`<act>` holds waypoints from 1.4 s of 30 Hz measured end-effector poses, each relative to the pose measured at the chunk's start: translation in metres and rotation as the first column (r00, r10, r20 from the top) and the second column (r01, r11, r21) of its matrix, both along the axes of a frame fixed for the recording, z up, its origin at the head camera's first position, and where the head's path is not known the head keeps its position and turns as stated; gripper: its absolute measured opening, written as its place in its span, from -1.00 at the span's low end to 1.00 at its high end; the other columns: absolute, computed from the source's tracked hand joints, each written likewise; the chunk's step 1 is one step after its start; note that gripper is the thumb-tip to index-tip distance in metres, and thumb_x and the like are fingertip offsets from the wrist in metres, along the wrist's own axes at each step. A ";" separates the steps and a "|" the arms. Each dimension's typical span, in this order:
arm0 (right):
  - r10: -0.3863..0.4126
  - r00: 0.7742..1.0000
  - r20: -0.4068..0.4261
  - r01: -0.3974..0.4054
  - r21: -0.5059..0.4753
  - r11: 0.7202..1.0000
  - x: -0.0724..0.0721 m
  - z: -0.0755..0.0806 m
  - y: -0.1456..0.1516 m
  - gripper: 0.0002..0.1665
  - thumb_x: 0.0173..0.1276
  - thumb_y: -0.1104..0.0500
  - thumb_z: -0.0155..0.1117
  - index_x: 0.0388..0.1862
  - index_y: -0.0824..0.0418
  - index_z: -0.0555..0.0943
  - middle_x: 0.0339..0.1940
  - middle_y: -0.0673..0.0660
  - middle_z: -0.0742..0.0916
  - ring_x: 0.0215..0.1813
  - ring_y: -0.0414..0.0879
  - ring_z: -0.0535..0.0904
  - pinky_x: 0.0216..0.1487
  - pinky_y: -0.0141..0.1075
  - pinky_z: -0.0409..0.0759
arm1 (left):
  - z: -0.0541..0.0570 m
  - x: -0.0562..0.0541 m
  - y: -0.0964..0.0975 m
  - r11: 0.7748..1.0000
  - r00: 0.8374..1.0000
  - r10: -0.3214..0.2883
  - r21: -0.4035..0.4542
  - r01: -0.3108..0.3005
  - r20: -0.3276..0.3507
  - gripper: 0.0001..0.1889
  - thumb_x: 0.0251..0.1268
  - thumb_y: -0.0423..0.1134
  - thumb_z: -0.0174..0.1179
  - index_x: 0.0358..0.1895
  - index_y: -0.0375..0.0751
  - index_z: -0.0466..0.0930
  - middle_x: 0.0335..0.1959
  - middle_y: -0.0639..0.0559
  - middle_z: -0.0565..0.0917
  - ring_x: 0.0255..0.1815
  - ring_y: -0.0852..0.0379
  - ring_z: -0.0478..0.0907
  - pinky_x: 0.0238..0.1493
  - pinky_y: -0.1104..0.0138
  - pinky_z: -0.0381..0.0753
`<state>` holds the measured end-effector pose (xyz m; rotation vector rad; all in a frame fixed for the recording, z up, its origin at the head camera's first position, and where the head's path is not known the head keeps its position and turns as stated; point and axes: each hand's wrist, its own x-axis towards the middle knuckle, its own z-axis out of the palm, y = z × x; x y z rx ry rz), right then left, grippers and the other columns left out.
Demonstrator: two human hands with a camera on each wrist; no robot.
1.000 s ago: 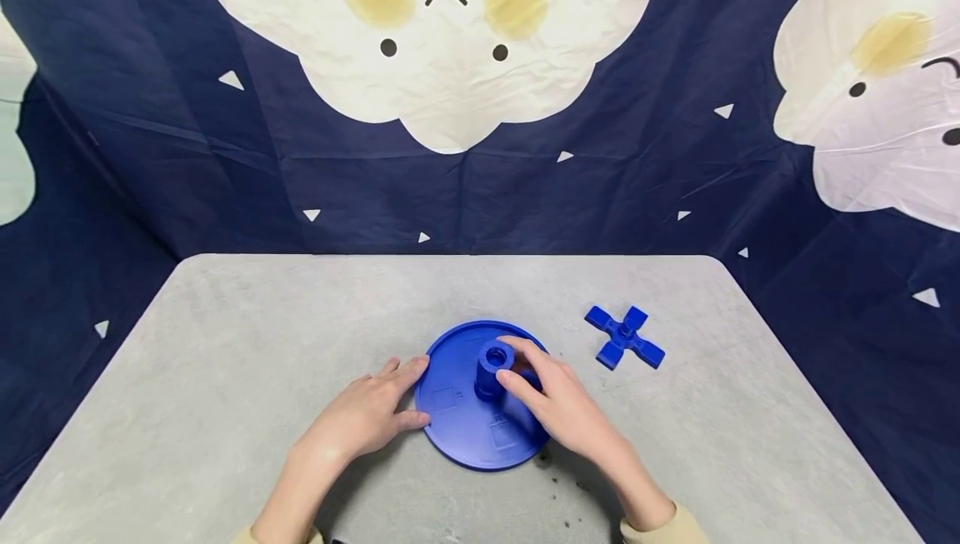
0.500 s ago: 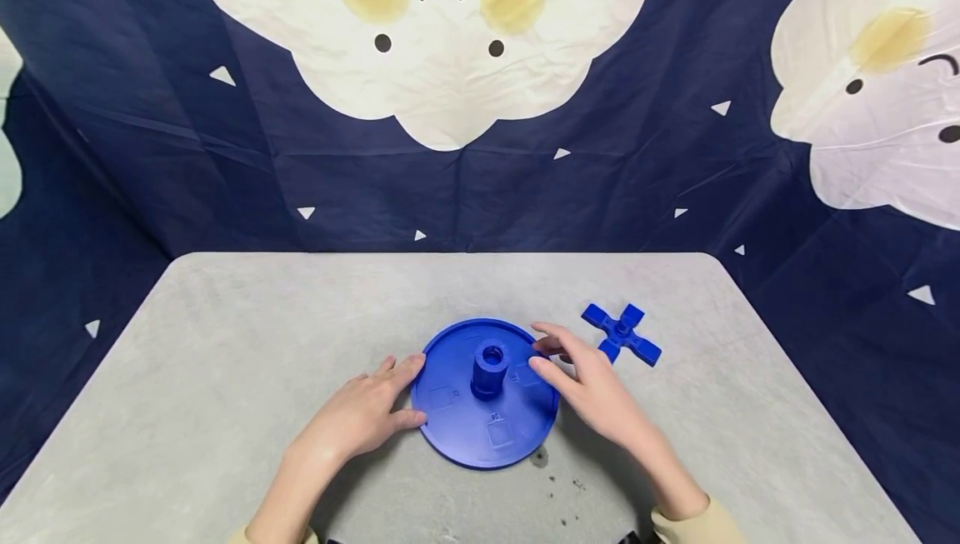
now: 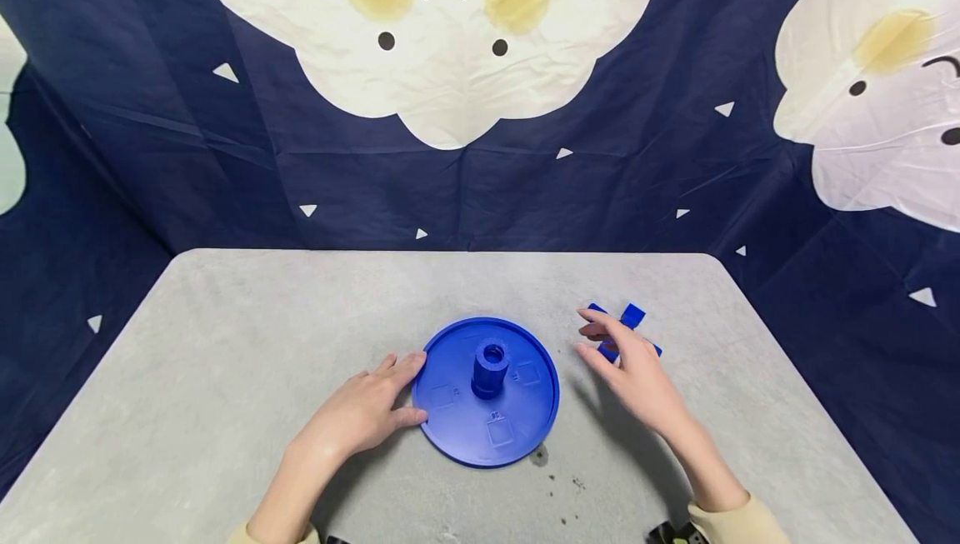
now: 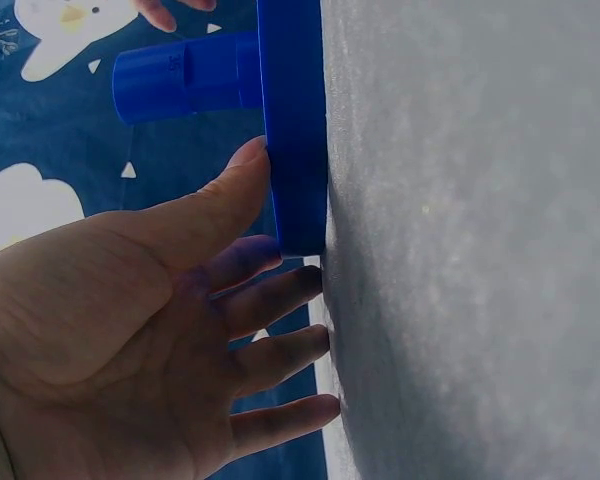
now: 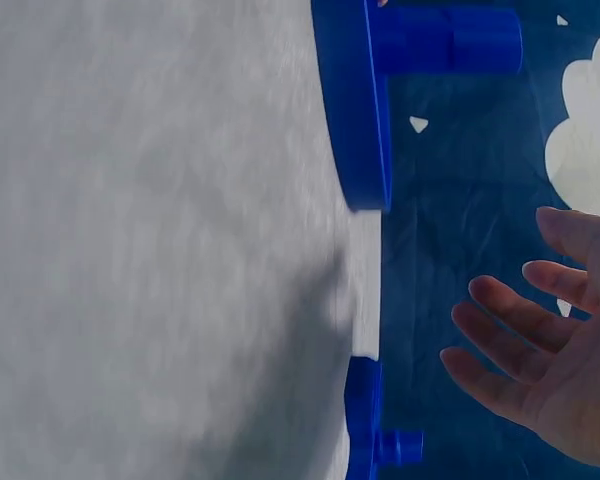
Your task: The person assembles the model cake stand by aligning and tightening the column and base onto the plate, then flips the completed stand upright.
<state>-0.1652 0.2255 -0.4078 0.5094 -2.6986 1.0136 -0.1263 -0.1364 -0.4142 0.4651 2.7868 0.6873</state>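
A round blue disc (image 3: 465, 436) with a raised rim lies on the table, and a hollow blue post (image 3: 489, 373) stands upright at its middle. My left hand (image 3: 363, 411) rests beside the disc, its thumb and fingertips touching the left rim; the left wrist view shows those fingers straight and spread. To the right, my right hand (image 3: 633, 373) hovers with relaxed fingers and holds nothing. Below and behind it lies a blue four-armed cross piece (image 3: 633, 316), partly hidden by the hand. A short peg (image 5: 402, 447) sticks up from the cross in the right wrist view.
The grey table (image 3: 300, 302) has rounded far corners. A dark blue curtain (image 3: 225, 177) with cloud shapes hangs behind and at the sides. Small dark specks (image 3: 577, 484) mark the tabletop right of the disc's near edge.
My right hand has let go of the post and moved right, off the disc and over to the cross piece. The left hand stays at the disc's rim.
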 end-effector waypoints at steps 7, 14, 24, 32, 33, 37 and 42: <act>-0.022 1.000 0.000 0.022 0.016 1.000 -0.002 0.000 0.018 -0.47 0.47 0.20 0.35 0.39 0.14 0.53 0.04 0.18 0.79 0.11 0.11 0.73 0.15 0.07 0.72 | 0.001 0.000 0.000 1.000 1.000 -0.002 0.003 0.002 0.001 -0.22 0.34 0.01 0.34 0.55 -0.22 0.31 0.56 -0.18 0.39 0.59 -0.37 0.25 0.50 -0.35 0.29; -0.072 0.997 -0.037 0.075 0.101 0.992 -0.004 0.000 0.034 -0.45 0.48 0.16 0.34 0.39 0.23 0.51 0.10 0.31 0.78 0.18 0.22 0.71 0.19 0.21 0.64 | 0.000 0.000 -0.001 1.000 1.000 -0.008 -0.001 0.008 -0.008 -0.21 0.34 0.02 0.34 0.55 -0.22 0.32 0.56 -0.17 0.40 0.59 -0.37 0.26 0.49 -0.35 0.31; -0.117 0.990 -0.078 0.131 0.210 0.969 -0.011 -0.007 0.061 -0.41 0.42 0.18 0.38 0.39 0.28 0.51 0.17 0.38 0.72 0.21 0.30 0.64 0.18 0.28 0.58 | 0.002 0.000 0.001 1.000 1.000 -0.011 -0.003 0.011 -0.011 -0.20 0.32 0.05 0.35 0.55 -0.22 0.33 0.55 -0.18 0.41 0.57 -0.38 0.29 0.48 -0.33 0.33; -0.149 0.989 0.007 0.141 0.282 0.949 -0.017 -0.011 0.078 -0.33 0.42 0.12 0.39 0.45 0.26 0.45 0.21 0.41 0.68 0.23 0.34 0.61 0.16 0.31 0.58 | 0.001 0.000 0.000 1.000 1.000 -0.003 -0.009 0.003 -0.009 -0.20 0.33 0.04 0.35 0.55 -0.22 0.33 0.55 -0.19 0.41 0.58 -0.37 0.29 0.49 -0.32 0.33; -0.151 0.988 0.022 0.138 0.290 0.947 -0.018 -0.012 0.080 -0.31 0.42 0.12 0.39 0.46 0.27 0.44 0.21 0.42 0.67 0.24 0.35 0.61 0.17 0.31 0.58 | 0.001 0.000 0.000 1.000 1.000 -0.002 -0.009 0.002 -0.008 -0.20 0.33 0.05 0.35 0.55 -0.22 0.33 0.55 -0.19 0.41 0.58 -0.37 0.28 0.49 -0.32 0.33; -0.161 0.984 0.074 0.129 0.325 0.937 -0.023 -0.015 0.086 -0.27 0.40 0.09 0.40 0.48 0.28 0.41 0.24 0.45 0.65 0.25 0.39 0.59 0.18 0.33 0.57 | 0.002 0.000 0.001 1.000 1.000 -0.003 -0.006 0.003 -0.006 -0.20 0.32 0.05 0.35 0.55 -0.22 0.33 0.55 -0.18 0.41 0.58 -0.37 0.29 0.49 -0.32 0.33; -0.186 0.974 0.126 0.129 0.366 0.922 -0.027 -0.016 0.091 -0.22 0.36 0.07 0.42 0.46 0.33 0.40 0.16 0.46 0.69 0.19 0.38 0.62 0.14 0.32 0.59 | 0.001 0.001 0.001 1.000 1.000 0.000 -0.007 0.000 -0.008 -0.21 0.33 0.04 0.35 0.54 -0.22 0.33 0.55 -0.18 0.41 0.58 -0.37 0.29 0.49 -0.32 0.34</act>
